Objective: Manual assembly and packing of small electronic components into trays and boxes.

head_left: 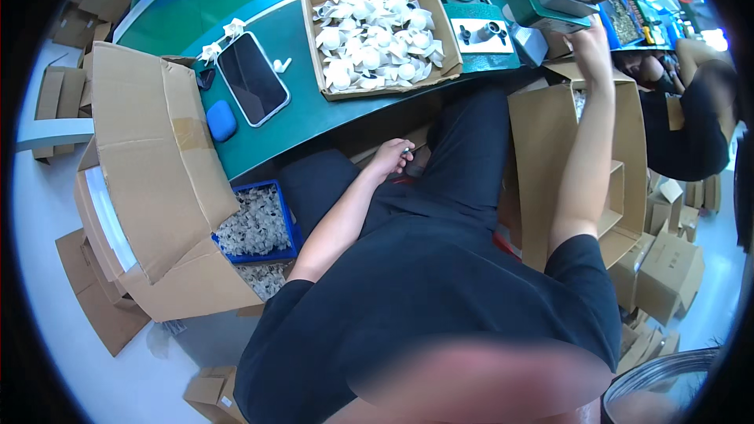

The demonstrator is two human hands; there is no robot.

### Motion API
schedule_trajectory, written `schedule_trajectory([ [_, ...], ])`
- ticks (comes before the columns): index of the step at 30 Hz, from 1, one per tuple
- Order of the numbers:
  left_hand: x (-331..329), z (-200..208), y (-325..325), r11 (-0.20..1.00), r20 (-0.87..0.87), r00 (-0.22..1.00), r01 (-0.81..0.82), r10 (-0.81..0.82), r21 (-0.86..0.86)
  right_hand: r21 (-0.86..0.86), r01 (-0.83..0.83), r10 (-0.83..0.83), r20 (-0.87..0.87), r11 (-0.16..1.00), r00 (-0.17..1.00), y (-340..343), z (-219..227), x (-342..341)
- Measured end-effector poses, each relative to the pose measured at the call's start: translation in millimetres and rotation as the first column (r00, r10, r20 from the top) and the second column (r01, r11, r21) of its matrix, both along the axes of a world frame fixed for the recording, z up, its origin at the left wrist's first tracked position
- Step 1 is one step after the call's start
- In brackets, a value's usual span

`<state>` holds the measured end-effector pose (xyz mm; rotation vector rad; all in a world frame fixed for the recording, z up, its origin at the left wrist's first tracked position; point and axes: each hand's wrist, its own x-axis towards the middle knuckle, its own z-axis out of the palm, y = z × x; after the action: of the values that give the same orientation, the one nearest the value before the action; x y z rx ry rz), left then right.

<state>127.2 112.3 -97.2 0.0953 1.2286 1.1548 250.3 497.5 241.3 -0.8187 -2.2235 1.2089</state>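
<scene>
Green bench (297, 39), which I watch remotely: an open cardboard tray (444, 23) of white bladed parts (369, 39) sits up top, ctr; phone (253, 78) to its L. Over the lap, the L hand (390, 159) is curled, pinching a small item (406, 151) too tiny to ID. The R hand (587, 41) is raised at the press (538, 12), R of the tray; I can't tell if it's gripping. Blue bin (294, 228) w/ grey bits, lower L.

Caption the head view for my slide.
Left hand low, right hand at the machine; white impellers in a box on the green table.
</scene>
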Motion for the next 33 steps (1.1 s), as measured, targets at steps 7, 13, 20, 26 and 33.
schedule_trajectory([
  [7, 4, -6, 2, 1.000, 0.004, 1.000, 0.024, -0.024, 0.006, -0.559, -0.263, 0.095, -0.312, 0.786, 0.945, -71, -46, -44],
  [13, 3, -7, 4, 1.000, 0.015, 1.000, 0.005, -0.005, 0.013, -0.477, -0.191, 0.132, -0.155, 0.858, 0.979, -80, -32, -51],
  [20, -1, -7, 10, 0.999, 0.003, 1.000, 0.019, -0.019, 0.029, -0.283, -0.130, 0.168, 0.113, 0.950, 0.979, -79, -10, -58],
  [26, 3, -5, 8, 0.999, -0.037, 0.999, 0.026, -0.024, 0.036, -0.179, -0.174, 0.189, 0.073, 0.968, 0.979, -75, -27, -60],
  [33, 7, 9, 9, 1.000, -0.103, 0.995, -0.010, 0.010, -0.001, 0.617, 0.147, -0.146, -0.053, 0.773, 0.988, 36, -133, -59],
])
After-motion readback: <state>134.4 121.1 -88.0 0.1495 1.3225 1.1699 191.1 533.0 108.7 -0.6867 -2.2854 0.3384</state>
